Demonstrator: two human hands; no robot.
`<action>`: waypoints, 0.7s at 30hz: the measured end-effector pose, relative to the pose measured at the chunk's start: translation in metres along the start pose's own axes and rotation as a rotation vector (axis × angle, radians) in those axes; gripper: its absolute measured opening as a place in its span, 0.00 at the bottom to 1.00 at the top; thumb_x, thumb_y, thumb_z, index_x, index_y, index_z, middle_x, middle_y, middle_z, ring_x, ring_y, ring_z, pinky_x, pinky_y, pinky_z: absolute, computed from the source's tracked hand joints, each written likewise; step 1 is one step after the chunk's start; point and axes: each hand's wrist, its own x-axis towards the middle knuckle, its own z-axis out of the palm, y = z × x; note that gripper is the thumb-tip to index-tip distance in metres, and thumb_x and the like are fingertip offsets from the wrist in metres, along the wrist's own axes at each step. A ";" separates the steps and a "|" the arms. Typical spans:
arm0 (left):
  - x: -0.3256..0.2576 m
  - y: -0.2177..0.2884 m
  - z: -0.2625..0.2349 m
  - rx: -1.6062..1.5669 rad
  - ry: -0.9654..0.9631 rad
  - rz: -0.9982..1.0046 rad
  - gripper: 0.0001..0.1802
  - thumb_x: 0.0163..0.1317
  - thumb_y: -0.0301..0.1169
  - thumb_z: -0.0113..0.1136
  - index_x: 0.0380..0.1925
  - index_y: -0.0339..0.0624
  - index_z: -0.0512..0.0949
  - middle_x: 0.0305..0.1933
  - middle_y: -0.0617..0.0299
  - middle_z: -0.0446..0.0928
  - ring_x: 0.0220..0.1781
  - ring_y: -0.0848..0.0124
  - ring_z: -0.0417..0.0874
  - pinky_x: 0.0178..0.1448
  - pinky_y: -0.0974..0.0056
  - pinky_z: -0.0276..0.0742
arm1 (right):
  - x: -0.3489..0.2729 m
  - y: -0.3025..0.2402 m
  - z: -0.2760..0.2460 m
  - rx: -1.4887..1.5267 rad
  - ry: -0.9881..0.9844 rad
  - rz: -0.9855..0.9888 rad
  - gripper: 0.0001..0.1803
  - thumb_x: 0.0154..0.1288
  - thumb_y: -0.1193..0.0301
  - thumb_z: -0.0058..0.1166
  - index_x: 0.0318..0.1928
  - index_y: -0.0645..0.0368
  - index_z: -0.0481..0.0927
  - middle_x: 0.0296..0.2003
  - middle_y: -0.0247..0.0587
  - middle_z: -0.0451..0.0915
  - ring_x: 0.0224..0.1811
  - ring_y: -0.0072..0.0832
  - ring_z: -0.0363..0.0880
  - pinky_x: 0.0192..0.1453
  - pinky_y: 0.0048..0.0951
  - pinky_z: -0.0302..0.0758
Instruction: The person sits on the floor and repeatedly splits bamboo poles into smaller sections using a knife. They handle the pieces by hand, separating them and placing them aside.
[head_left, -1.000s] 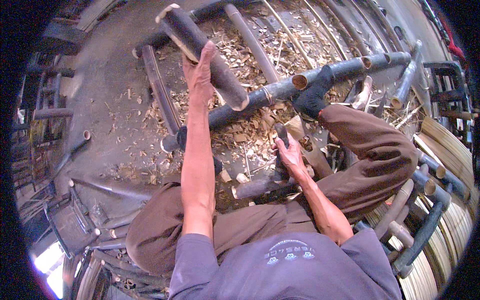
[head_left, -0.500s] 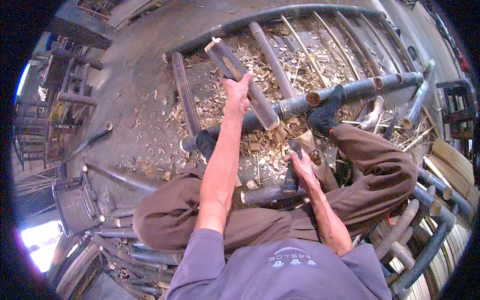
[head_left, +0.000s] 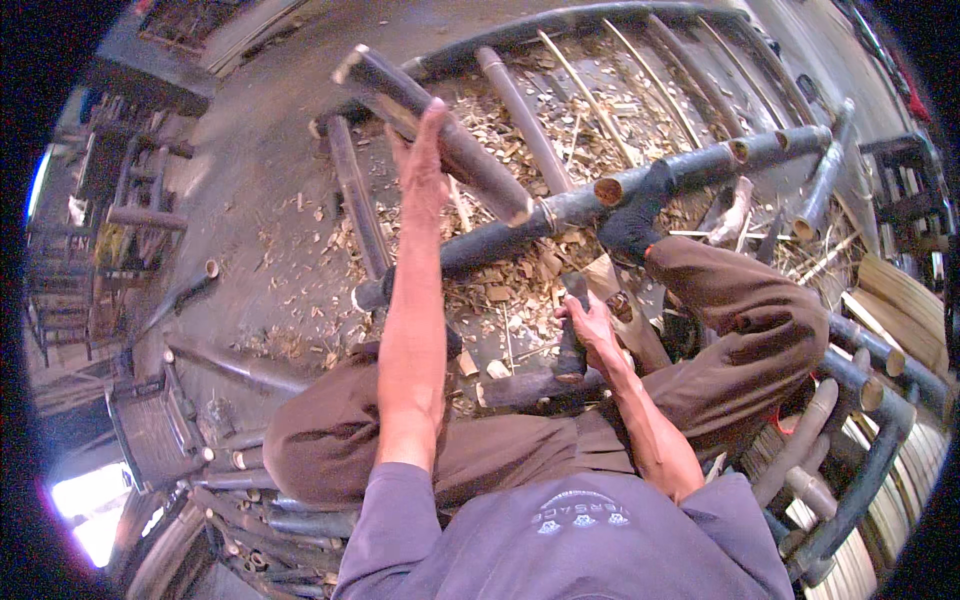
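Observation:
My left hand (head_left: 422, 165) is raised out in front with a short, thick dark bamboo piece (head_left: 455, 150) gripped between thumb and fingers. The piece tilts, its far end up to the left and its pale cut end near the bamboo frame's front pole. Lower and to the right, my right hand (head_left: 592, 325) is closed around a dark handle (head_left: 572, 358) of a tool whose working end I cannot make out. Under that handle lies a short bamboo length (head_left: 525, 388), close to my lap. Pale wood chips (head_left: 500, 293) cover the floor around both hands.
A ladder-like bamboo frame (head_left: 560, 205) with several crossbars lies ahead, one of my feet (head_left: 632, 222) against its near pole. Bamboo stools (head_left: 150, 395) stand at left. Bent bamboo poles (head_left: 865, 480) and split slats lie close on my right; more poles (head_left: 285, 530) are stacked behind left.
My left hand has lifted the bamboo piece up and to the left, and its grip has turned. My right hand stays on the dark handle, and the whole view has shifted slightly.

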 end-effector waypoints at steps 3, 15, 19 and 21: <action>-0.003 0.011 0.000 0.116 -0.190 0.061 0.29 0.47 0.38 0.75 0.46 0.42 0.71 0.37 0.64 0.76 0.41 0.72 0.77 0.51 0.64 0.74 | -0.010 -0.012 0.001 0.020 0.004 0.021 0.19 0.68 0.57 0.49 0.47 0.61 0.72 0.28 0.39 0.81 0.26 0.27 0.79 0.32 0.33 0.76; -0.052 -0.043 -0.002 0.325 -0.405 0.106 0.30 0.46 0.30 0.76 0.47 0.41 0.70 0.38 0.66 0.76 0.37 0.75 0.77 0.43 0.68 0.77 | -0.013 -0.033 0.006 -0.156 0.050 0.084 0.20 0.64 0.59 0.47 0.47 0.62 0.74 0.29 0.43 0.81 0.30 0.33 0.79 0.39 0.37 0.74; -0.049 -0.055 -0.012 0.341 -0.390 0.160 0.30 0.46 0.30 0.76 0.47 0.41 0.69 0.38 0.66 0.76 0.37 0.75 0.77 0.42 0.68 0.77 | -0.014 -0.033 0.007 -0.152 0.067 0.031 0.21 0.63 0.58 0.47 0.48 0.61 0.75 0.29 0.45 0.81 0.33 0.34 0.80 0.41 0.37 0.74; -0.049 -0.061 -0.012 0.324 -0.365 0.159 0.31 0.46 0.30 0.76 0.48 0.41 0.69 0.38 0.65 0.75 0.37 0.75 0.78 0.42 0.68 0.77 | -0.012 -0.027 0.005 -0.157 0.062 0.031 0.20 0.63 0.59 0.47 0.47 0.61 0.74 0.29 0.46 0.81 0.33 0.34 0.79 0.41 0.37 0.74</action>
